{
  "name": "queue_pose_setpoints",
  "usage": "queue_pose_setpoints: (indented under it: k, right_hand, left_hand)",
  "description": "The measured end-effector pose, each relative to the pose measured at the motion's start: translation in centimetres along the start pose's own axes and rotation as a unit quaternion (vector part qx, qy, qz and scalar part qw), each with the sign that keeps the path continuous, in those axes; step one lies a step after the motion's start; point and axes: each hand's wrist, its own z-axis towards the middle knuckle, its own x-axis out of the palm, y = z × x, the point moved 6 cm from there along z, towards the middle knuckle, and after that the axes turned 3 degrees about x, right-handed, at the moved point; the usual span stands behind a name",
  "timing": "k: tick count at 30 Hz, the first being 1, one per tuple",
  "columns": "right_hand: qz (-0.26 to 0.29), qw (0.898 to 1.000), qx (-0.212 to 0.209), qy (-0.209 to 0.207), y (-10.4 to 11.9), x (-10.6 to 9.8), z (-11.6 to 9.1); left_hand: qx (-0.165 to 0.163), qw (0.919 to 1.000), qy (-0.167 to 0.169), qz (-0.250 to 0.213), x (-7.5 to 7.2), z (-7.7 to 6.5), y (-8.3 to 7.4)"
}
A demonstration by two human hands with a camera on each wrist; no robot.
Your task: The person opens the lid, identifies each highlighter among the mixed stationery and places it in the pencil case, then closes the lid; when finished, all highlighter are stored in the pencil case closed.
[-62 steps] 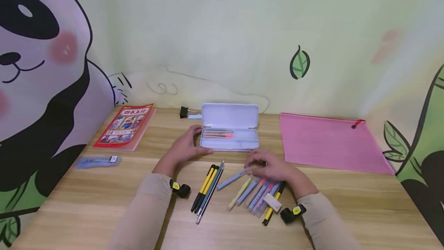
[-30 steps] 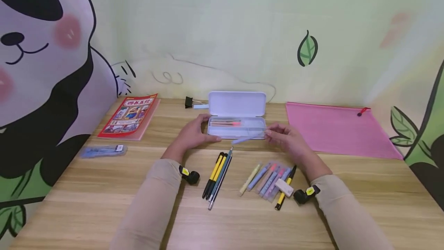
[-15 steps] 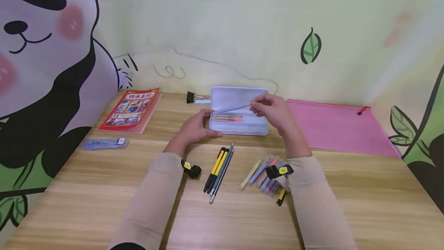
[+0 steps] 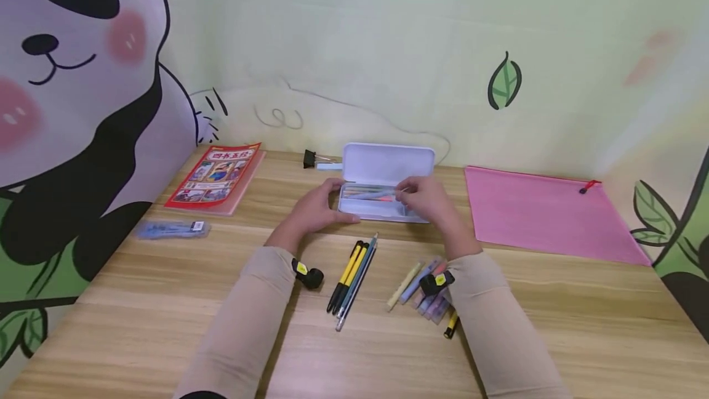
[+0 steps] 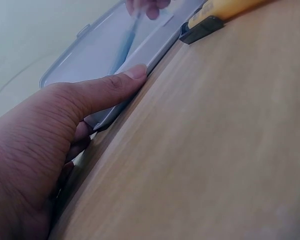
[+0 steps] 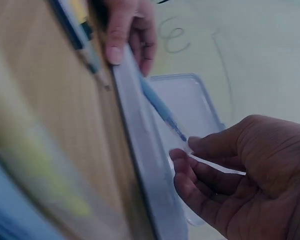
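Note:
A pale lavender pencil case (image 4: 388, 162) stands with its lid raised near the wall. Several slim pens or pencils lie in its rear compartment. My left hand (image 4: 313, 208) grips the left end of the case, thumb along the front wall and fingers round the side. In the right wrist view, my right hand (image 6: 225, 175) pinches the clear end of a light blue pen (image 6: 159, 106) between thumb and fingertips. The pen slants over the inside of the case, its other end towards the left hand. Whether it touches the case floor, I cannot tell.
In front of the case lie yellow-and-black pens (image 4: 350, 271) with pencils (image 4: 362, 279). Pastel highlighters (image 4: 404, 286) are partly under my right wrist. A red book (image 4: 215, 172), a blue plastic pack (image 4: 173, 229), a black binder clip (image 4: 309, 159) and a pink zip pouch (image 4: 554, 217) lie around.
My right hand has lifted the blue pen from beside the highlighters, carried it up to the case and lowered it into the case. The left hand keeps its hold on the case.

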Motion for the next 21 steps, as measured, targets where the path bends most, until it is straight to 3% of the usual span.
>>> queue_pose_setpoints:
  k: [6,21]
  right_hand:
    - [-0.07,0.998,0.004,-0.012,0.1,1.1,0.1]
    - [-0.096,0.995,-0.001,-0.013,0.4,1.4,-0.1]
  left_hand:
    - [-0.003,1.0,-0.004,0.002,-0.1,-0.1,0.0]
    - [-0.007,1.0,-0.004,0.002,0.0,0.0,0.0]
